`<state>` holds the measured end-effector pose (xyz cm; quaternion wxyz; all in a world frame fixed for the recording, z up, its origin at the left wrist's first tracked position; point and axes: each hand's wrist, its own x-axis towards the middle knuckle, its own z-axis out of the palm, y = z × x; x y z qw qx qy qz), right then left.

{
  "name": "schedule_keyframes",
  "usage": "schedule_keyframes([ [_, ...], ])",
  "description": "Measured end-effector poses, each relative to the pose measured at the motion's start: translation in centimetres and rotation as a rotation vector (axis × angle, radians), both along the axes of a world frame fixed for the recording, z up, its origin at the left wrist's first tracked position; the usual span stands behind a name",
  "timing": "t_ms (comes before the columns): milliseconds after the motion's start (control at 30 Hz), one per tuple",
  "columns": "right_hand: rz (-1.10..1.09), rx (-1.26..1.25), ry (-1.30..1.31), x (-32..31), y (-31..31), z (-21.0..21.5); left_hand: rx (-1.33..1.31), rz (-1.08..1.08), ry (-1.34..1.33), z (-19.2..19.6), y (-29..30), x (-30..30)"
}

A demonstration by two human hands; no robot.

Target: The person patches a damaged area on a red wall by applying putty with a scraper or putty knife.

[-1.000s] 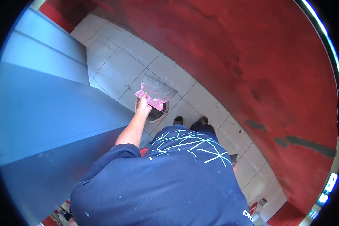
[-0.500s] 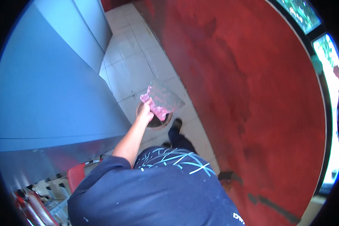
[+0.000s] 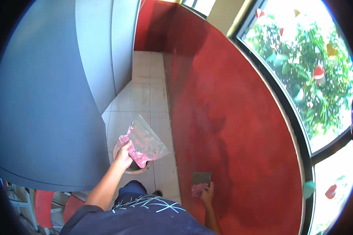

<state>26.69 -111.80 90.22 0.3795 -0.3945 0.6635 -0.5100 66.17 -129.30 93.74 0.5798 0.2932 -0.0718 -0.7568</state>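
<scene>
My left hand (image 3: 123, 157) grips a wide putty knife (image 3: 147, 139) by its pink-smeared handle side, fingers wrapped around it. Its broad metal blade is streaked and points up and to the right, above the tiled floor. Under that hand stands a round bucket (image 3: 145, 169), partly covered by the knife and hand; its contents cannot be made out. My right hand (image 3: 208, 192) is closed on a smaller putty knife (image 3: 201, 178), also smeared pink at its lower part. This smaller blade is in front of the red wall (image 3: 255, 149); whether it touches the wall I cannot tell.
Large grey-blue panels (image 3: 47, 98) stand close on my left. Pale floor tiles (image 3: 139, 94) run between them and the wall. Red chairs (image 3: 44, 207) with metal legs sit at the lower left. A dark-framed window (image 3: 298, 129) with heart-shaped decorations is on the right.
The view has swung up and to the right, showing more wall and window. My right hand with the smaller putty knife has come into view. My left hand still holds the wide one.
</scene>
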Motion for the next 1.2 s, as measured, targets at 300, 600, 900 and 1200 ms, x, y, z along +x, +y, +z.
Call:
schedule_keyframes([
  [300,0.030,-0.116,-0.498,10.4,-27.1,11.1,0.048,0.051,0.012,2.6,-17.3,4.7],
  [600,0.192,-0.093,-0.729,24.6,-56.2,9.4,-0.060,-0.050,0.011,-1.5,-48.6,14.7],
  [900,0.137,-0.300,-0.628,30.5,-86.1,4.0,-0.285,0.151,-0.237,-1.3,-78.5,23.2],
  [1200,0.020,-0.134,-0.512,32.0,-110.9,-0.9,-0.164,0.140,-0.286,-5.5,-101.3,26.6],
])
